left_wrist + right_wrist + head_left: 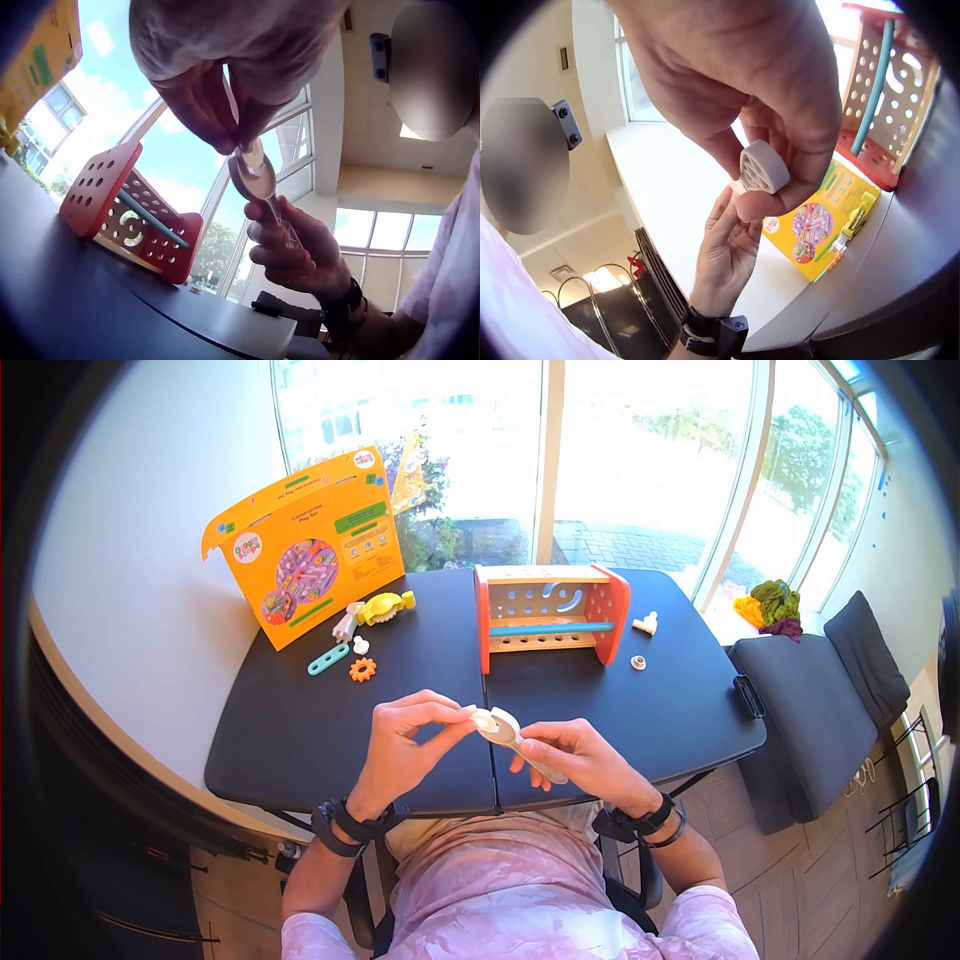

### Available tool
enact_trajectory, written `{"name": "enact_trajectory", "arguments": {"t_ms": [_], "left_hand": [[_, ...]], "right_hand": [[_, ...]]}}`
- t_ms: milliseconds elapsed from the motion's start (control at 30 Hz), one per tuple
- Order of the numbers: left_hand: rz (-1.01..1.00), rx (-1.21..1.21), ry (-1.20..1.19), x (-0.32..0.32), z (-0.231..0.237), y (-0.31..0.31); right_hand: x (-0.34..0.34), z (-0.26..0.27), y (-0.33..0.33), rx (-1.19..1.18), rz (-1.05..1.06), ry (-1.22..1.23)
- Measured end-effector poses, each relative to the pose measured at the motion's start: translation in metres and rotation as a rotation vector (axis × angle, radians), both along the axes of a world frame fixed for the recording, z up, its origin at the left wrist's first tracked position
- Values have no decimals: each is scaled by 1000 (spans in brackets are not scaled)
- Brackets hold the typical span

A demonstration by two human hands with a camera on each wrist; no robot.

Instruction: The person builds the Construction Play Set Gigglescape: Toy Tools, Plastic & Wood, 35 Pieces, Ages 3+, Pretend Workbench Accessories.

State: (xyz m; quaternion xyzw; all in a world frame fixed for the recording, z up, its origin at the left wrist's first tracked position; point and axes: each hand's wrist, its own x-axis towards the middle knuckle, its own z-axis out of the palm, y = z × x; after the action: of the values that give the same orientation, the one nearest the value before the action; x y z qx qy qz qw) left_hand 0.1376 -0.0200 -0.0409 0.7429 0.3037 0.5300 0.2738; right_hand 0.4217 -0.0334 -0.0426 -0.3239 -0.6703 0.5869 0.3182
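In the head view my left hand [408, 748] pinches a small white plastic piece [484, 720] between thumb and fingertips. The piece sits at the head of a grey toy wrench [507, 734], held up over the table's near side. My right hand [575, 750] grips the wrench by its handle, with fingers curled around it. From the left wrist view, the open-ended head of the wrench [241, 178] meets the white piece right below the left fingertips. The ribbed handle end [765, 166] pokes out of the right fist in the right wrist view.
A red-sided toy workbench [548, 622] with a blue rod stands at the back. Right of it lie a white bolt [646, 623] and a small nut [638, 662]. An orange gear [362, 669], teal strip [328, 659] and yellow toy [385, 607] lie before the yellow box [310, 540].
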Motion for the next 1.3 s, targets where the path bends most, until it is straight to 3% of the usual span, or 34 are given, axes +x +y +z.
{"name": "enact_trajectory", "arguments": {"t_ms": [267, 367, 467, 667, 900, 1067, 1167, 1300], "left_hand": [[5, 4, 110, 2, 6, 0], [77, -4, 110, 2, 7, -2], [128, 38, 117, -1, 4, 0], [144, -30, 89, 1, 4, -3], [113, -131, -16, 5, -3, 1], [121, -205, 169, 8, 8, 8], [140, -208, 341, 7, 19, 15], [114, -310, 387, 6, 19, 26]], "right_hand": [[-3, -4, 1, 25, -29, -60], [-6, -6, -3, 176, -121, -78], [-12, 2, -9, 625, -201, -141], [-15, 4, -14, 775, -248, -255], [-17, 4, -15, 620, -191, -250], [-16, -12, -4, 507, -173, -215], [-13, -15, 0, 274, -119, -254], [-13, -27, 5, 96, -25, -71]]}}
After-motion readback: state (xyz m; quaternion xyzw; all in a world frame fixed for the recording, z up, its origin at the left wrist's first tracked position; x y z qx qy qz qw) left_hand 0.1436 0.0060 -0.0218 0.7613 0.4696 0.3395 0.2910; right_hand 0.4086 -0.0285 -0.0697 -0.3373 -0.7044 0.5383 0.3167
